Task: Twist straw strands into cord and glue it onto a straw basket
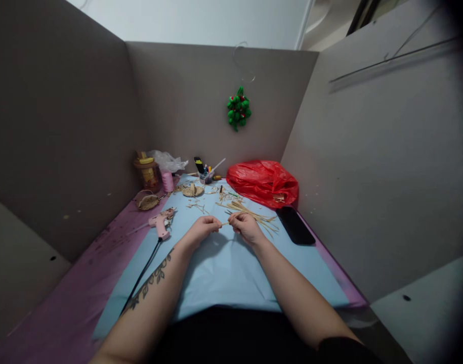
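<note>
While straw strip (225,223) is pinched by left hand (204,228) and right hand (248,227), smartphone (295,225) is placed near right edge of worktop (233,275).

Left hand (203,229) pinches near pinching right hand (248,228).

I have open room on the blue sheet (231,273) between the forearms, just nearer than the left hand (205,228) and right hand (248,227). Leftward, the pink glue gun (161,224) and its cord (149,260) obstruct me; rightward, a flat black slab (295,225). Beyond the right hand, straw strips (242,206), then the red bag (263,181), block my way. Grey panels (193,101) close three sides.
</note>
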Available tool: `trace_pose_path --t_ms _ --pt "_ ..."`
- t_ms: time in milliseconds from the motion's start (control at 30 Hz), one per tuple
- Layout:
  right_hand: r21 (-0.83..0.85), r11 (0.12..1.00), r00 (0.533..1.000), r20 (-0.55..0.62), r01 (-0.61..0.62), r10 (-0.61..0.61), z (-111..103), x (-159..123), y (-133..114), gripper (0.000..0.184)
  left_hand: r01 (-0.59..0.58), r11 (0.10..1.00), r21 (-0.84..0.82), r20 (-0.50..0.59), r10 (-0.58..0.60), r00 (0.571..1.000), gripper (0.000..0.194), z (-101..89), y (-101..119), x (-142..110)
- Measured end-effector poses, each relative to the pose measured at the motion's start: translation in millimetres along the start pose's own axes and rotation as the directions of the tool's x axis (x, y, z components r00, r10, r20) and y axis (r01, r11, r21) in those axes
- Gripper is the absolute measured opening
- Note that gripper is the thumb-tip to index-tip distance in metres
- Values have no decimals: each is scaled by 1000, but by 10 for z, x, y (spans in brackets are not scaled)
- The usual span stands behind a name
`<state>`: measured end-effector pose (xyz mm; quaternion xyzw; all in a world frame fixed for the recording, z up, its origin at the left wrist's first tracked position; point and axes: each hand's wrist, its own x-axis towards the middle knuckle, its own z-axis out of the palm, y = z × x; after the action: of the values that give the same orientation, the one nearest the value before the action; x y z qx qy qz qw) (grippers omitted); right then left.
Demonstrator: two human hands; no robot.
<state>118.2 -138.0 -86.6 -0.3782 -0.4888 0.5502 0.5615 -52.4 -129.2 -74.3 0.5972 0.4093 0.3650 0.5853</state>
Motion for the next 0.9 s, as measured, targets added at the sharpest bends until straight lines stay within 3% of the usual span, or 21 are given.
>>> trace_pose_path --t_ms 133,433,900 --pt "3 1000 999 37 -2 2 -34 2 -10 32 -6 1000 -13 1 6 1000 17 -18 26 -16" --pt "45 998 997 -71 41 -38 -117 51 53 30 -6 1000 18 -43 6 999 19 -5 33 -33" --pt "59 997 997 -65 53 -49 -151 59 9 28 48 999 1 -38 -48 998 17 -52 0 -15"
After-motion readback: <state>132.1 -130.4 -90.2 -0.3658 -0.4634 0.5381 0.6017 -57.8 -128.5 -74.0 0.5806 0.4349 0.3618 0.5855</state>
